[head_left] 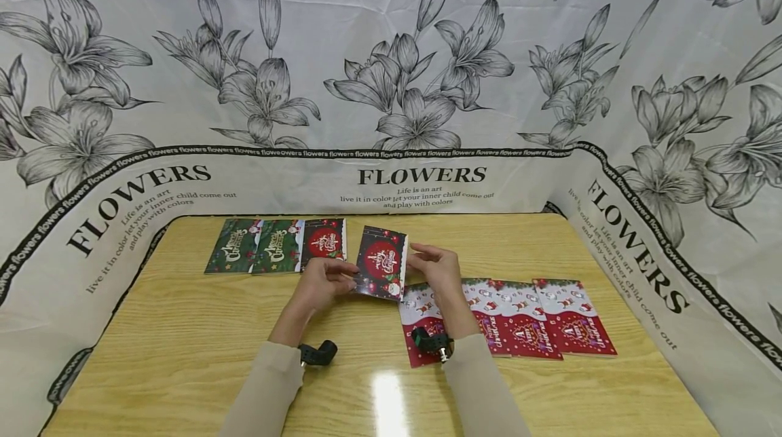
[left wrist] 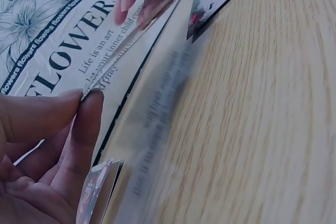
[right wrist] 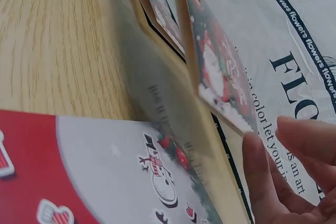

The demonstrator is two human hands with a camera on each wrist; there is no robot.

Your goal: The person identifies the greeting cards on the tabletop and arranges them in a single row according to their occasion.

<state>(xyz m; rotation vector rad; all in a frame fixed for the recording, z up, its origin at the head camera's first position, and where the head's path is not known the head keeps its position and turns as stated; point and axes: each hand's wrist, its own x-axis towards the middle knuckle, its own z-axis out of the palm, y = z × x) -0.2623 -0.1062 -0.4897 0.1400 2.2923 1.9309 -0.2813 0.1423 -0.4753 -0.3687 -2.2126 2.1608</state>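
Two green cards (head_left: 233, 247) and a flat dark card (head_left: 324, 243) lie side by side near the back-left corner of the counter (head_left: 201, 349). Four red-and-white cards (head_left: 574, 318) lie toward the right edge, some overlapping, one partly under the right wrist. Between these groups, a held dark card (head_left: 381, 262) is raised and tilted, short of the back edge. The left hand (head_left: 322, 284) grips its left edge between thumb and fingers; the right hand (head_left: 438, 274) has its thumb and finger parted at the opposite edge, contact uncertain. As a judgement, arranging by design looks well along: like designs already lie together, and the held dark card is not yet laid down. Whether the red-and-white cards are finished I cannot tell.
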